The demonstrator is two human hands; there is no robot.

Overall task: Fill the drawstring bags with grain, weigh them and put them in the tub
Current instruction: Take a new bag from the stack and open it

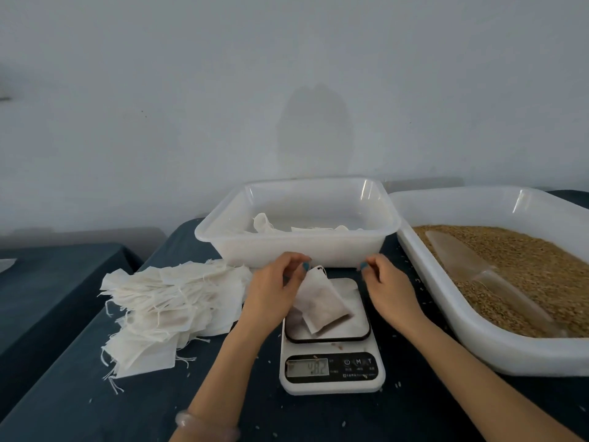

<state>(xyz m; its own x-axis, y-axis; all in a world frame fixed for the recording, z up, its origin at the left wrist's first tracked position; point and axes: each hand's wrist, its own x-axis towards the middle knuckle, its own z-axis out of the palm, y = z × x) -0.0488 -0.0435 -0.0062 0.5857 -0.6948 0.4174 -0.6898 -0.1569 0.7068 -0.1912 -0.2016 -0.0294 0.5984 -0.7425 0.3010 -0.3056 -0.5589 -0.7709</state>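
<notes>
Weighing is in hand. The small white cloth drawstring bag [322, 303], filled, lies across the platform of the white digital kitchen scale [331, 378], mouth toward its far edge. The left hand [274, 282] pinches that mouth. The right hand [387, 282] curls its fingertips, perhaps on a string; I cannot tell. Next, likely: cinch it shut and lift it into the translucent white plastic tub [296, 250] just behind.

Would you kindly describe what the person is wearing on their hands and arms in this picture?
No sleeves are in view. The left hand and right hand have teal-painted nails, visible on the thumbs. A pale, translucent bangle circles the left wrist. No gloves or watch show.
</notes>
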